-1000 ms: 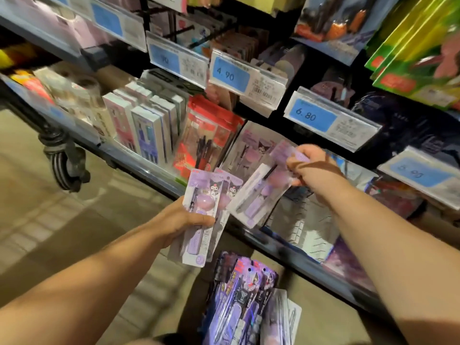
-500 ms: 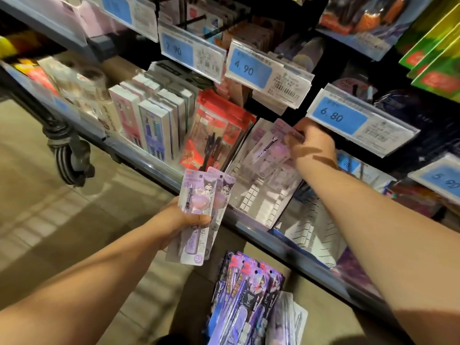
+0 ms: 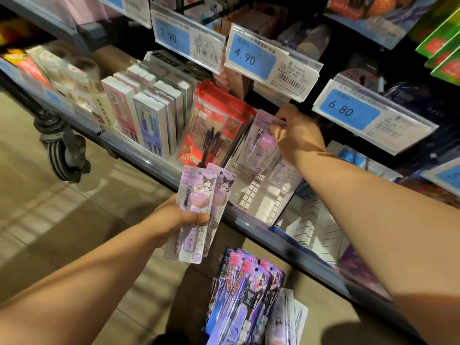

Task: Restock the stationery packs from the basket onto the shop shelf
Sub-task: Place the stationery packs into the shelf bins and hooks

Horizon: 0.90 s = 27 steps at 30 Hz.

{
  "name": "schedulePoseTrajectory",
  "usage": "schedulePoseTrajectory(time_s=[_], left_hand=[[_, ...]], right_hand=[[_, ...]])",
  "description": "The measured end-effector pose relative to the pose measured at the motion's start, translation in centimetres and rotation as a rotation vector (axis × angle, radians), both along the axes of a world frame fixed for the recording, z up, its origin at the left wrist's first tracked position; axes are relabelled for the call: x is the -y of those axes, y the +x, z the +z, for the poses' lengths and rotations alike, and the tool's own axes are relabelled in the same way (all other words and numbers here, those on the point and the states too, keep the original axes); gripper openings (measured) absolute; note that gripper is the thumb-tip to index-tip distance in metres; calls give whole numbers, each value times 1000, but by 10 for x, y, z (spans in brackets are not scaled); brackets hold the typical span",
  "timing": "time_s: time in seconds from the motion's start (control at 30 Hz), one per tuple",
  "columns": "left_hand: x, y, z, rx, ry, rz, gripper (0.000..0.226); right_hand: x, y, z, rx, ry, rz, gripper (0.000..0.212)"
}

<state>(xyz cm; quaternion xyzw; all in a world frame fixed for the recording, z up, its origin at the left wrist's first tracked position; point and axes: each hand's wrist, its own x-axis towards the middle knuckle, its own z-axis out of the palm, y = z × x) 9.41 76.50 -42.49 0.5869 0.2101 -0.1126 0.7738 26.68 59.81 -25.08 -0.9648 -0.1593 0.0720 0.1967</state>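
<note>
My left hand (image 3: 174, 217) grips two lilac Kuromi pen packs (image 3: 199, 202), fanned upright in front of the shelf edge. My right hand (image 3: 296, 135) pinches the top of another lilac pen pack (image 3: 258, 143) and holds it inside a clear shelf compartment (image 3: 261, 195) below the 4.90 price tag (image 3: 251, 57). Down at the bottom of the view lie several dark purple pen packs (image 3: 246, 302), stacked together; the basket under them is not visible.
Red pen packs (image 3: 214, 130) stand just left of the clear compartment, then white and pink boxes (image 3: 146, 113). Price tags 2.90 (image 3: 171, 37) and 6.80 (image 3: 348, 110) jut out above. A trolley wheel (image 3: 62, 150) stands on the floor at left.
My right hand carried its lilac pack from in front of the shelf up and into the clear compartment. My left hand kept its two packs nearly still.
</note>
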Motion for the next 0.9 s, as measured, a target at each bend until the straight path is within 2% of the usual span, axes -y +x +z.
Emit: schedulePoseTrajectory(time_s=[0.1,0.2,0.27,0.37,0.47,0.57,0.7,0.83,0.9], left_hand=[[1,1,1,-3,4,-3,56],[0,1,1,-9,1,-10,57],[0,1,1,-11,1,-19,60],[-1,1,1,-4,6,-28,59],[0,1,2,5,1,-27,61],[0,2,4,8,3,-37,58],[0,1,6,9,-12,-35,56],[1,2,8,13,-19,-25,52],[2,2,9,10,-25,-26,52]], right_hand=[[2,2,-1,-71,-23,-52,29],[7,2,-4,-87,77,-74,23],[7,0,-5,-77,104,-52,29],[6,-2,-5,3,104,2,13],[4,0,-8,39,54,36,20],[3,0,-14,34,4,60,13],[7,1,-26,2,36,50,5],[10,1,-30,-14,36,76,6],[12,1,-34,-44,43,82,13]])
